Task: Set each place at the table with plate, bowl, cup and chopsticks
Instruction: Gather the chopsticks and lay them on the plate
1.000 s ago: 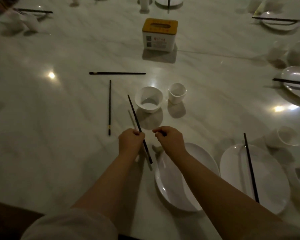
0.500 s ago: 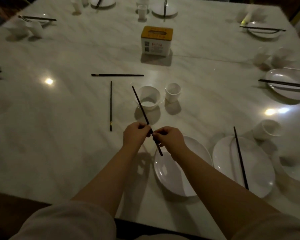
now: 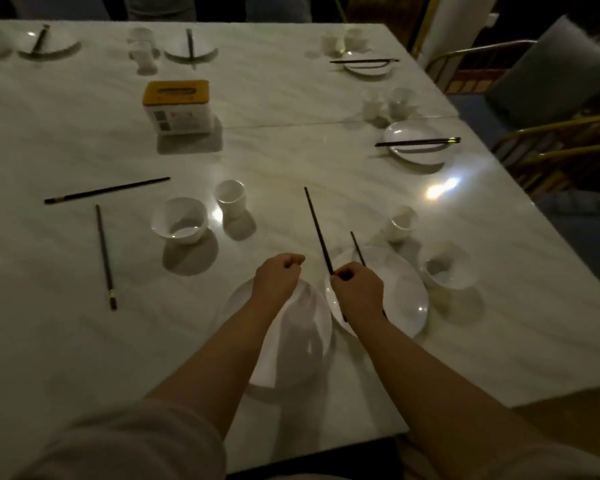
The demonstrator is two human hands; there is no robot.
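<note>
Two plates: a pair of white oval plates sits at the lower centre of the frame, edges nearly touching; the nearer white oval plate (image 3: 291, 344) lies under the left forearm, the second white oval plate (image 3: 399, 296) just right of it.
Table: the pale marble-look table (image 3: 291, 157) fills most of the frame, with set places along its upper and right edges.
Tissue box: a yellow-topped white box (image 3: 178, 106) stands upper left of centre; it carries a label and some red print, too blurred to read, so no brand can be told.
Bowl and cup: a white round bowl (image 3: 180, 220) and a small white cup (image 3: 230, 198) stand left of centre, apart from both plates.
Loose chopsticks: two dark chopsticks (image 3: 105, 256) lie bare on the table at the left, well apart from any plate.
Right hand (image 3: 359, 292): curled round a thin dark chopstick (image 3: 318, 231), pinching it near its lower end, over the second plate's left rim; another dark stick shows just behind the knuckles.
Left hand (image 3: 277, 277): fist-like, fingers curled, nothing visible in it.
Handling: I'd judge the chopstick light, stiff and smooth, apt to roll; a pinch nearer the middle would steady it. The plates look hard, glossy and chippable, so set down gently.
</note>
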